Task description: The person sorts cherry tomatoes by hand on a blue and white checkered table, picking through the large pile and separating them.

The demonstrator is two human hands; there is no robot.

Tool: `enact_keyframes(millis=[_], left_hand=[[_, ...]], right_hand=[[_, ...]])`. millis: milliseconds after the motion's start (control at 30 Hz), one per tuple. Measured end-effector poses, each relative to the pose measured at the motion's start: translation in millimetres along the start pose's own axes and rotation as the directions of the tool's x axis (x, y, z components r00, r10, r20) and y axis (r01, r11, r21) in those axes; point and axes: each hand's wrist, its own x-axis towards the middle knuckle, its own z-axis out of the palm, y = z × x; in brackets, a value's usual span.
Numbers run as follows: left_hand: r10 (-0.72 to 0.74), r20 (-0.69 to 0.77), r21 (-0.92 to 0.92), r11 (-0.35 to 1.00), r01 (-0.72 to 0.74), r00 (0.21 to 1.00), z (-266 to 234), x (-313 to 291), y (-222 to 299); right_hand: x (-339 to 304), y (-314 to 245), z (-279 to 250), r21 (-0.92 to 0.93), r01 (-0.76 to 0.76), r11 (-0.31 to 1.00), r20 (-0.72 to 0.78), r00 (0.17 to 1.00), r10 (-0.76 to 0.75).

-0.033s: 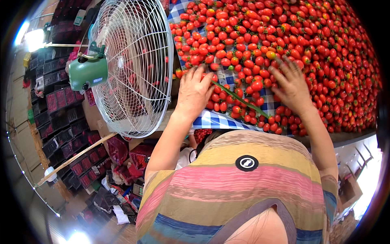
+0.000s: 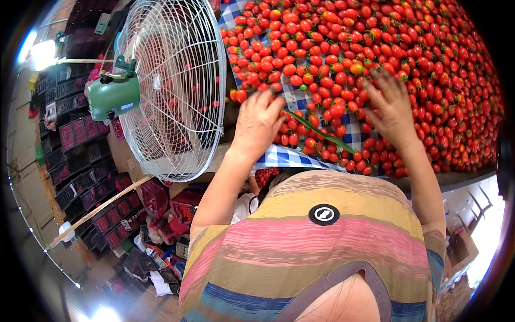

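Small oval red tomatoes point(image 2: 322, 48), several with green stem ends, are spread over a blue-and-white checked cloth point(image 2: 292, 158). My left hand point(image 2: 256, 121) rests palm down at the left edge of the spread, its bent fingers slightly apart and touching the fruit; the fingertips are partly hidden. A long, narrow green strip point(image 2: 316, 130), like a leaf blade, slants from beside that hand toward the near edge. Over the denser tomatoes to the right, my right hand point(image 2: 390, 110) has its fingers spread and a little blurred. I see nothing held in it.
A large wire-caged fan point(image 2: 161, 86) with a green motor stands close by my left arm. Beyond it are stacked dark crates point(image 2: 80, 134), some with red contents. A wooden pole point(image 2: 102, 209) crosses there. Part of another person shows beneath the table edge point(image 2: 247, 201).
My right hand has shifted slightly right, its fingers moving over the tomatoes. My left hand stays nearly in place. The whole view has slid a little.
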Motion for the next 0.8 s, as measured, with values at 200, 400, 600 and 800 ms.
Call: enact_keyframes(millis=[200, 400, 600, 800], left_hand=[[0.031, 0.296, 0.054, 0.997, -0.049, 0.955, 11.0, 8.0, 20.3], [0.284, 0.184, -0.123, 0.956, -0.265, 0.941, 3.0, 51.1, 46.8], [0.048, 0.376, 0.006, 0.998, -0.055, 0.925, 12.7, 22.9, 31.2], [0.038, -0.052, 0.073, 0.997, -0.034, 0.998, -10.7, 8.9, 33.9]], right_hand=[[-79.2, 56.4, -70.6, -0.127, -0.371, 0.92, -0.028, 0.928, 0.37], [-162.3, 37.6, -93.9, -0.16, -0.654, 0.74, 0.51, 0.587, 0.629], [-104.9, -14.5, -17.3, 0.159, -0.542, 0.825, 0.582, 0.727, 0.365], [-85.4, -8.3, -42.5, 0.08, -0.434, 0.898, 0.224, 0.885, 0.408]])
